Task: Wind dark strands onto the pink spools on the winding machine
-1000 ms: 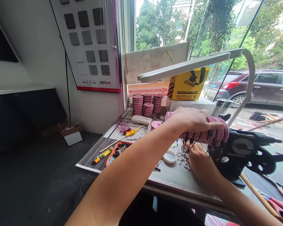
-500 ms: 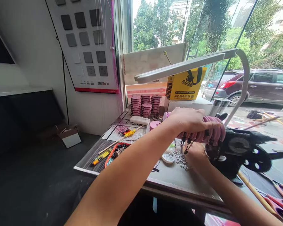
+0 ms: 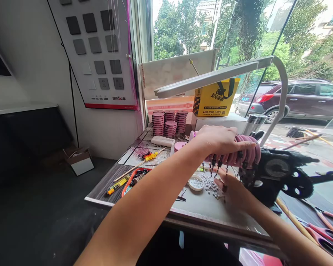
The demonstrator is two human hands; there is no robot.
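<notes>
A row of pink discs [image 3: 248, 151] sits on the black cranked device [image 3: 277, 168], with dark beaded cords hanging beneath. My left hand [image 3: 218, 139] lies over the top of this row, its fingers wrapped round the discs. Below the row, my right hand [image 3: 229, 184] is among the hanging cords, fingers partly bent; a dark strand runs by its fingertips, and whether it is pinched cannot be made out. Loose silvery beads [image 3: 209, 184] lie left of my right hand, beside a small white dish [image 3: 196, 183] of similar beads.
Stacks of pink spools [image 3: 170, 127] stand at the back near a yellow box [image 3: 216, 98]. A grey lamp arm [image 3: 211, 78] arches over the table. An orange tray [image 3: 125, 189] is at the left; scissors [image 3: 326, 234] lie at the right.
My right hand has shifted slightly, and its fingers now show more beneath the discs among the cords. My left hand stays on the discs. The whole view has moved a little.
</notes>
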